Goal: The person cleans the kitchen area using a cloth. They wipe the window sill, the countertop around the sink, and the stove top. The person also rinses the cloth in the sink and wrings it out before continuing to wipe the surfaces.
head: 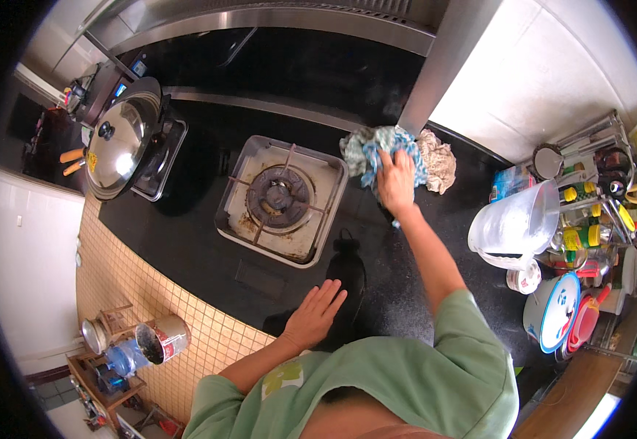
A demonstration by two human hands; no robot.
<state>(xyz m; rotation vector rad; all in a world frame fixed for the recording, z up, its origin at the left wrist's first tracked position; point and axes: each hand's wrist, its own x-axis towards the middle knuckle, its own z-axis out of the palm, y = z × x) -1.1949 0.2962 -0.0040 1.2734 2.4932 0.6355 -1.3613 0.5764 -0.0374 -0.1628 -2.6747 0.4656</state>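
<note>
My right hand (397,185) presses on a blue-and-white cloth (370,164) bunched at the back of the black countertop (390,269). Its fingers are bent into the fabric. A crumpled beige cloth (439,162) lies against its right side. Palm down, my left hand (317,311) rests at the counter's front part with fingers stretched and nothing in it. Between the two hands and to the left sits a gas burner (279,197) in a square metal drip tray (247,230). Brown stains show on the tray around the burner head.
A wok with a shiny lid (124,145) stands on another burner at the left. To the right are a clear plastic pitcher (510,219), an enamel basin (560,313) and a rack of bottles (582,236). A steel post (433,77) rises behind the cloths.
</note>
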